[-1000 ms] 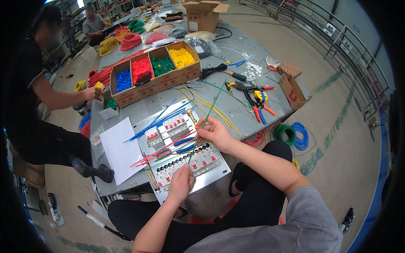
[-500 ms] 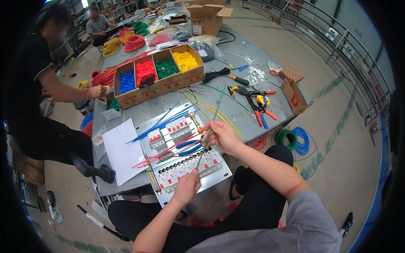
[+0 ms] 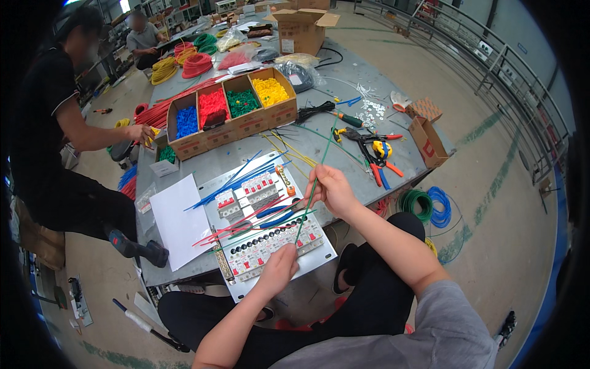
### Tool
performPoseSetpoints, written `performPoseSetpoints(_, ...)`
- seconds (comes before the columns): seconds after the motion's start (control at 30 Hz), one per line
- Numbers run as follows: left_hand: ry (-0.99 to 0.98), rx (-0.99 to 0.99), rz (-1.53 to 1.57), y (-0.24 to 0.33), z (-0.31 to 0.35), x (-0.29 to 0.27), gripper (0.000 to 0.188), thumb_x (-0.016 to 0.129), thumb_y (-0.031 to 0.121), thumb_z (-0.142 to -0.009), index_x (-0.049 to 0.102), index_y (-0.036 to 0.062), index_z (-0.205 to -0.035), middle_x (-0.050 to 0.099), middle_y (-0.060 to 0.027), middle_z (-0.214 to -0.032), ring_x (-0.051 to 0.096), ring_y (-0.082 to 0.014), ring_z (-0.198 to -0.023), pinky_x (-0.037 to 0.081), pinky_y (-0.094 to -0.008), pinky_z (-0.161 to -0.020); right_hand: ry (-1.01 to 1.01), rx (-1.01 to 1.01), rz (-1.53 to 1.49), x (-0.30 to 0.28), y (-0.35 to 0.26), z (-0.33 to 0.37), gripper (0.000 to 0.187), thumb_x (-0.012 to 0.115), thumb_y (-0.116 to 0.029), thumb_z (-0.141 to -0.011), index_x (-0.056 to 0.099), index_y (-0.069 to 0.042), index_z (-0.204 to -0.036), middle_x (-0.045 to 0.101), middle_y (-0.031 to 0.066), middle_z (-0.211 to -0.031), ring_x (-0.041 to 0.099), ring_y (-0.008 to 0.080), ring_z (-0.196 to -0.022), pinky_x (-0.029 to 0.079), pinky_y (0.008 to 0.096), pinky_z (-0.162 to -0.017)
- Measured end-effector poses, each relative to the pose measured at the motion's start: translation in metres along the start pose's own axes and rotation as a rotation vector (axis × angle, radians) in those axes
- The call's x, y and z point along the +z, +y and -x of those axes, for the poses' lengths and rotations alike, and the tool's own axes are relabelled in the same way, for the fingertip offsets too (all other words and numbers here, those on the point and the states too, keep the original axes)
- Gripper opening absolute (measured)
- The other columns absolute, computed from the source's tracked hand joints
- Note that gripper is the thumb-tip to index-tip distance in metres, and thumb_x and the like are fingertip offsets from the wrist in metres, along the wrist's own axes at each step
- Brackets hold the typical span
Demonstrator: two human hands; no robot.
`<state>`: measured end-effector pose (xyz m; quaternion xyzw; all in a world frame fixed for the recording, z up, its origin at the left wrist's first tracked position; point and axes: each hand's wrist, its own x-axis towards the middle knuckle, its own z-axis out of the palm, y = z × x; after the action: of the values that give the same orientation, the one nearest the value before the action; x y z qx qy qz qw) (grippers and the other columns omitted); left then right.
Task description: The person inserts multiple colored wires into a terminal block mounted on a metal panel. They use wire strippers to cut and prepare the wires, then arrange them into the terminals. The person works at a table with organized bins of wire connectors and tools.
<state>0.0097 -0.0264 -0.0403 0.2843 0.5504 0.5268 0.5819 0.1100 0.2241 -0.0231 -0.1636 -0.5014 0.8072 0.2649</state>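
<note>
A silver mounting plate (image 3: 327, 251) lies at the near edge of the tabletop (image 3: 209, 163), with a green wire (image 3: 329, 141) held slantwise above its right part. The left hand (image 3: 281, 267) pinches the wire's lower end above the plate's near edge, and the right hand (image 3: 330, 187) has thumb and fingers together on it farther up, by the plate's right edge. Cluttering the plate's middle are blue-handled pliers (image 3: 276, 216) and loose red wires (image 3: 236, 230), between its far breakers (image 3: 261, 189) and its near row of breakers (image 3: 246, 264); blue wires (image 3: 233, 184) lie across its far-left part. White paper (image 3: 178, 221) lies just left of the plate, and yellow wires (image 3: 295, 154) run beyond its far right corner. Farther right of the plate are red-and-orange-handled tools (image 3: 376, 172), a yellow tape measure (image 3: 382, 148) and a screwdriver (image 3: 348, 118). Left of the plate stands a co-worker (image 3: 43, 135), one arm stretched toward the tabletop. Beyond the plate sits a divided cardboard box (image 3: 246, 126), its four compartments holding, from left to right, blue, red, green and yellow small pieces. A smaller box (image 3: 165, 167), far left of the plate, holds green pieces. Well beyond the plate stands a large carton (image 3: 295, 34), flaps spread; its contents cannot be seen.
</note>
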Motion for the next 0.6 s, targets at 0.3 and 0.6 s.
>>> performPoseSetpoints(0.3, 0.073, 0.153, 0.005, -0.028, -0.006, -0.017, 0.048, 0.038, 0.036, -0.115, 0.048, 0.0091, -0.077, 0.044, 0.0026, -0.065, 0.038, -0.0092, -0.059, 0.032, -0.0272, -0.056, -0.119, 0.22, 0.047, 0.016, 0.013, 0.01, 0.02, 0.055, -0.024, -0.11, 0.052, -0.005, -0.117, 0.072, 0.0125, -0.093, 0.076, 0.0247, -0.079, 0.064, 0.0344, -0.066)
performPoseSetpoints(0.6, 0.176, 0.166, 0.068, -0.026, -0.01, -0.014, 0.048, 0.037, 0.037, -0.116, 0.04, 0.0131, -0.074, 0.035, 0.002, -0.059, 0.031, -0.0103, -0.051, 0.027, -0.0292, -0.049, -0.183, 0.172, 0.017, 0.033, 0.035, 0.015, 0.016, 0.061, -0.01, -0.106, 0.052, -0.004, -0.118, 0.071, 0.0106, -0.097, 0.075, 0.0223, -0.082, 0.064, 0.0336, -0.072)
